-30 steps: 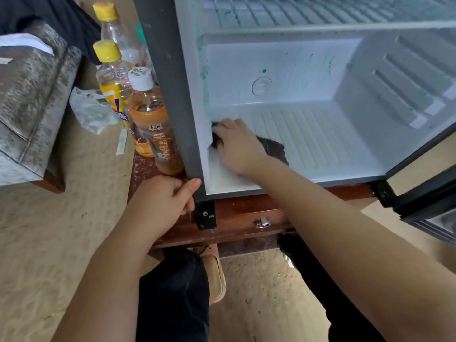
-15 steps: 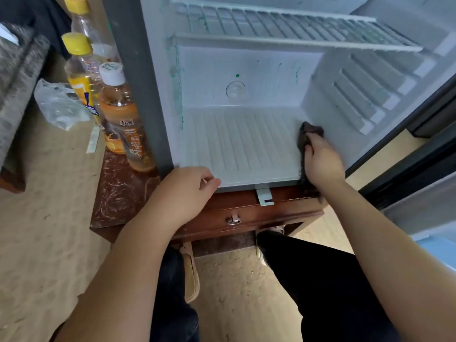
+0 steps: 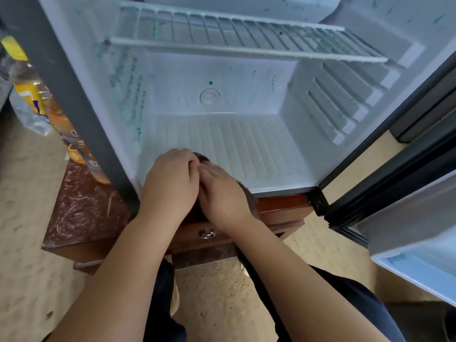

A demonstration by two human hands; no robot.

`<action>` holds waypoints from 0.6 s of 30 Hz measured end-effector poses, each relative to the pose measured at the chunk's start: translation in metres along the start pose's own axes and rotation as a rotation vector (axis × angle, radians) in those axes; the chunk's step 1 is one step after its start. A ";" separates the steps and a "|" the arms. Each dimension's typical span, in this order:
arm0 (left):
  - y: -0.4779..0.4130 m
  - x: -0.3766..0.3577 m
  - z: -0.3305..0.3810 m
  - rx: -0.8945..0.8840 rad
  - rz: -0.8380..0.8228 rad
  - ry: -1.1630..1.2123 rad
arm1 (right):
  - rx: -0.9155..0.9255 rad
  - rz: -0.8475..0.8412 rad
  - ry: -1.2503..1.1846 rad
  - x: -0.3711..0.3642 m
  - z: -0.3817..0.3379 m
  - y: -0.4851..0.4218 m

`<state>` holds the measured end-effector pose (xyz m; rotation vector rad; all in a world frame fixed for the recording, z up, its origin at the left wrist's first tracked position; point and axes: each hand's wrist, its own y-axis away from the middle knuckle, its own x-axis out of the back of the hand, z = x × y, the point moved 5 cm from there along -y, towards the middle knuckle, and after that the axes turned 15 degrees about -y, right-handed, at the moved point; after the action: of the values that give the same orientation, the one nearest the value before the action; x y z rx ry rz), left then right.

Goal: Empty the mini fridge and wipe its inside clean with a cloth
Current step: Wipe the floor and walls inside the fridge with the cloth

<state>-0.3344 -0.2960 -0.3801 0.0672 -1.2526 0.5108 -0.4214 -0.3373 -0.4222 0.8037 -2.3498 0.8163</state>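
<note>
The mini fridge [image 3: 74,99] stands open on a low wooden cabinet [image 3: 84,208]. Its white inside holds no items and has green smears on the left wall [image 3: 128,95] and on the back wall. A wire shelf [image 3: 241,38] spans the top. My left hand [image 3: 170,183] and my right hand [image 3: 222,196] meet at the front left of the fridge floor [image 3: 246,144]. Both lie over a dark cloth [image 3: 249,193], which shows beyond the fingertips and beside my right wrist. My left fingers are curled over it. My right fingers are tucked under the left hand.
Two drink bottles, one with an orange label [image 3: 74,144] and one with a yellow cap [image 3: 27,90], stand left of the fridge, next to a crumpled plastic bag [image 3: 27,117]. The fridge door [image 3: 399,198] hangs open at the right. My knees are below the cabinet drawer [image 3: 207,233].
My right hand swept the cloth from the left of the floor to the right side and back to the front left. My left hand left the cabinet edge and joined it on the cloth.
</note>
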 end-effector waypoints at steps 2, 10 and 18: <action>-0.003 -0.006 0.004 -0.022 0.030 -0.042 | -0.075 0.094 0.046 0.023 0.018 0.007; -0.031 -0.020 0.021 -0.081 0.109 -0.078 | -0.411 0.273 0.132 0.088 0.081 0.000; -0.053 -0.038 0.019 -0.005 0.018 -0.092 | -0.463 0.202 0.227 0.112 0.111 -0.023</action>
<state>-0.3379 -0.3612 -0.3966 0.0757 -1.3453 0.5246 -0.5131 -0.4674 -0.4183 0.2695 -2.3021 0.3846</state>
